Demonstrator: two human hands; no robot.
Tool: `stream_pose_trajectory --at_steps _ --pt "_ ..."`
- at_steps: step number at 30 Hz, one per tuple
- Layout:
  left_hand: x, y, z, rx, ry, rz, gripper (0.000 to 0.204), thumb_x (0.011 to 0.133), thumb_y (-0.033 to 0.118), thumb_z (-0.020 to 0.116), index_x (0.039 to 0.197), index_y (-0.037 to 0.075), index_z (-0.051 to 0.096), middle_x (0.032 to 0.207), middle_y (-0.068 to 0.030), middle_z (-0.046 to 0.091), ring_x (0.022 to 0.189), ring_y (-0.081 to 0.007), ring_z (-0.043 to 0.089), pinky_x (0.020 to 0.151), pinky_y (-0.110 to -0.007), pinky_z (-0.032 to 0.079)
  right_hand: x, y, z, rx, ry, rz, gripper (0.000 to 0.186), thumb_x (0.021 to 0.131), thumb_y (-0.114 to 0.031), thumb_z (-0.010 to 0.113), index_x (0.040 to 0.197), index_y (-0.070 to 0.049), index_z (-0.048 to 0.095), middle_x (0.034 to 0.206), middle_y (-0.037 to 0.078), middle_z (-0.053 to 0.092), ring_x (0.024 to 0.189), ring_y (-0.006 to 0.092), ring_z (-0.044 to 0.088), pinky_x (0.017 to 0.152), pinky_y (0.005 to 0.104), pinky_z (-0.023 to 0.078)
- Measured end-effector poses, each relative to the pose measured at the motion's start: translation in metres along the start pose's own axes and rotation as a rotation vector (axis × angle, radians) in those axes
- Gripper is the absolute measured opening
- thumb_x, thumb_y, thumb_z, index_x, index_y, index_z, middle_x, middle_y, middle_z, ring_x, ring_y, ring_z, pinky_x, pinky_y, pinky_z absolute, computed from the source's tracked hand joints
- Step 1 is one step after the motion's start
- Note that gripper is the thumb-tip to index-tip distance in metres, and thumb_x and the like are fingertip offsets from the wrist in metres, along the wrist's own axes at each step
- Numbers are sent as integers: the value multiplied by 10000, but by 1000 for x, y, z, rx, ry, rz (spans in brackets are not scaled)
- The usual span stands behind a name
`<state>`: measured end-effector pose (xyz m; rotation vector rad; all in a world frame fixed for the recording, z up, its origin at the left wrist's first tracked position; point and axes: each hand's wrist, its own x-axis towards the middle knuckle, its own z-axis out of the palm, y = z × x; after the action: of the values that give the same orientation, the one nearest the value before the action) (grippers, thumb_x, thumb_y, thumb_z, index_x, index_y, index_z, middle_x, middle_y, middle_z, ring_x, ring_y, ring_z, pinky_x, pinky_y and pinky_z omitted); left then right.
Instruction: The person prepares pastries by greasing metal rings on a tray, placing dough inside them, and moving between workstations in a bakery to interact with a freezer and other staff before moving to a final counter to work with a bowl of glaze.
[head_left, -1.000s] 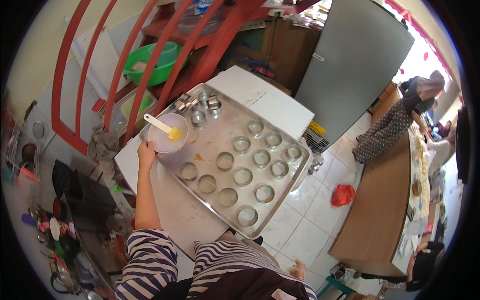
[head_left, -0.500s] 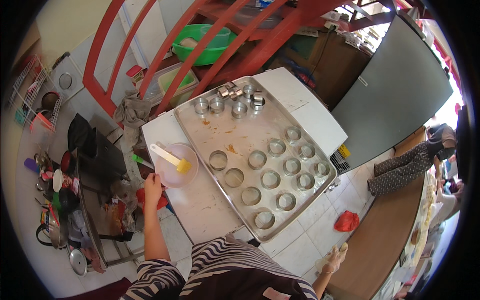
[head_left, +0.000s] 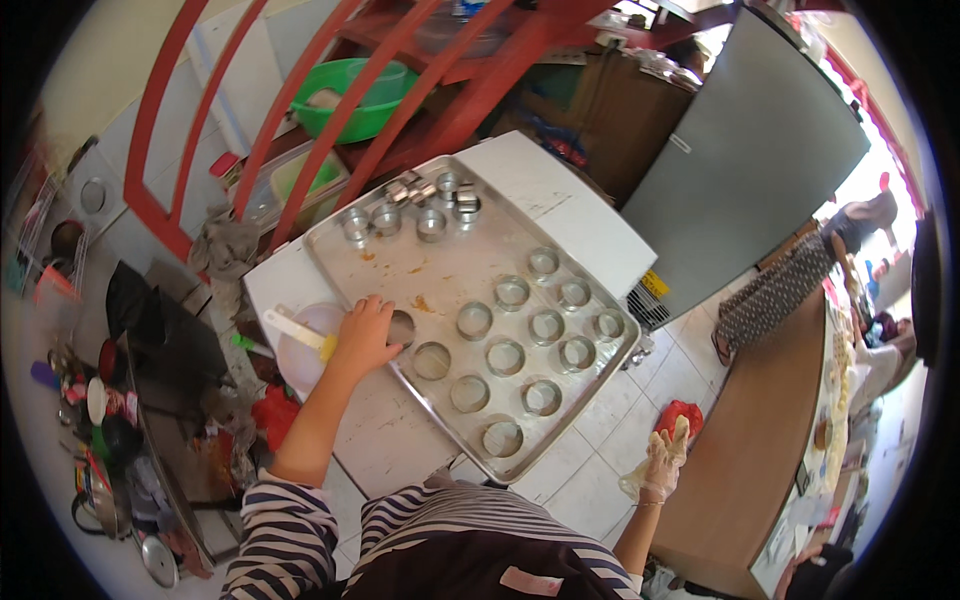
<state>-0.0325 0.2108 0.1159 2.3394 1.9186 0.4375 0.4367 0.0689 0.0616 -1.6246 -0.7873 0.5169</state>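
Fingers [head_left: 385, 318] of the left hand [head_left: 365, 335] curled down over a small metal ring mould [head_left: 402, 328] at the near left edge of the baking tray [head_left: 440, 262], gripping its rim from above so that most of the mould was hidden under the knuckles. Just beside that hand, on its left, a pale bowl [head_left: 300, 350] sat on the white bench [head_left: 380, 440] with a brush [head_left: 297, 331] lying across it, cream handle and yellow end pointing toward the wrist. The tray was a big, worn metal sheet set at an angle across the bench. On it, the other ring moulds [head_left: 515, 345] stood apart from one another in rough rows over the near and right part, and a tighter cluster of moulds [head_left: 415, 205] was bunched at the far corner. A few orange smears [head_left: 420, 302] marked the bare metal between the two groups.

The right hand [head_left: 662, 462] hung well away from the tray, down over the tiled floor [head_left: 590, 470], in a thin, clear glove, its fingers loosely spread and holding nothing. A red bag [head_left: 678, 415] lay on the tiles just behind it. Beyond the bench, a green basin [head_left: 352, 98] rested on a shelf behind red bars [head_left: 300, 120], and a grey rag [head_left: 222, 248] was draped at the left corner.
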Motion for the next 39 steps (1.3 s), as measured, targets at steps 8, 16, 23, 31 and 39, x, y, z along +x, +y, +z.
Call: stream_pose_trajectory --at_steps 8,16,23,31,39 --pt "38 -4 22 215 -439 -7 609 434 276 718 976 114 493 939 -102 510 954 -272 474 753 -410 410 -31 -2 -50 -307 110 81 713 700 -44 569 1294 -40 174 1272 121 303 1048 259 456 809 319 425" --pt "47 -4 29 125 -378 75 556 391 266 700 863 47 506 898 -154 511 886 -296 479 742 -384 405 -54 4 -73 -395 223 292 743 703 -126 614 1296 -74 170 1198 125 402 961 200 515 781 313 430" --pt "13 -18 -15 -964 70 -283 486 604 159 628 1030 -7 464 968 -91 474 922 -208 461 795 -301 386 -53 0 -68 -334 242 51 720 709 -123 610 1279 -21 183 1167 151 429 986 240 501 790 312 433" --pt "-105 -34 -36 -1596 455 -335 516 749 215 521 1179 -18 357 1141 -146 428 1049 -282 404 930 -383 295 -18 -75 -2 -199 -141 -179 473 739 -170 587 1137 28 427 1088 158 495 978 218 509 785 303 433" --pt "-219 -88 21 -1799 689 -345 394 763 108 510 1101 -62 398 1142 -147 435 1082 -274 399 964 -395 283 -1 -165 134 3 -742 -477 192 783 -167 515 871 -16 596 912 127 582 904 240 514 794 330 393"
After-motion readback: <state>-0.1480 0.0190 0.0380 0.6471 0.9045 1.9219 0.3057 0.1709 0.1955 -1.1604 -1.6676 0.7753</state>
